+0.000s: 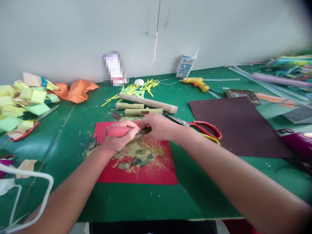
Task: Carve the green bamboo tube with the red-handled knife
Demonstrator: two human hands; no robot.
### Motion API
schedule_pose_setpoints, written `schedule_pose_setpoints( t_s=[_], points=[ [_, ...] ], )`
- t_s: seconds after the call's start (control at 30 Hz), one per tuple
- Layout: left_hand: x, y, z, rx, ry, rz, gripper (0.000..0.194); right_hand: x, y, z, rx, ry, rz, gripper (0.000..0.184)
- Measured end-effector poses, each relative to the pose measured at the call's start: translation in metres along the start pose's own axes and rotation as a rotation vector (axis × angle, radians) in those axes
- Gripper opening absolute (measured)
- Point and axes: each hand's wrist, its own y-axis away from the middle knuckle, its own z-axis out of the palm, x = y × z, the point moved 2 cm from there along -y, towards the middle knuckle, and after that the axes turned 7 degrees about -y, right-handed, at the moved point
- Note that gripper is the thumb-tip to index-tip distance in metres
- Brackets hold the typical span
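My left hand [121, 139] is closed round the red handle of a carving tool [117, 131], whose tip points right, onto a piece of bamboo [134, 139]. My right hand [158, 126] grips the far end of that bamboo, its fingers curled over it; they hide part of the piece and the tool's tip. Beneath both hands lies a red mat [161, 175], strewn with pale shavings [146, 149] and a few dark bark chips [136, 160]. Just beyond it rest two cut bamboo pieces [143, 112] and a wooden rod [149, 102].
Red-handled scissors [204, 126] lie right of the mat, beside a dark brown board [229, 130]. Farther back are a yellow glue gun [197, 84], a carton [186, 66] and yellow strips [148, 86]. Folded papers [31, 97] fill the left; a white frame [48, 185] stands near.
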Motion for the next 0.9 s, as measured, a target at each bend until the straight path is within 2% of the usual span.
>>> schedule_pose_setpoints(
  t_s=[0.33,0.6,0.9],
  points=[
    [0.001,0.002,0.0,-0.003,-0.075,0.023,0.012,0.009,0.006,0.015,0.144,-0.099,-0.168,0.03],
    [0.006,0.003,0.001,-0.006,-0.103,0.079,0.013,0.01,0.004,0.02,0.115,-0.143,-0.222,0.025],
    [0.006,0.006,0.0,-0.094,-0.081,0.198,0.014,0.01,0.003,0.02,0.093,-0.165,-0.227,0.018]
  ],
)
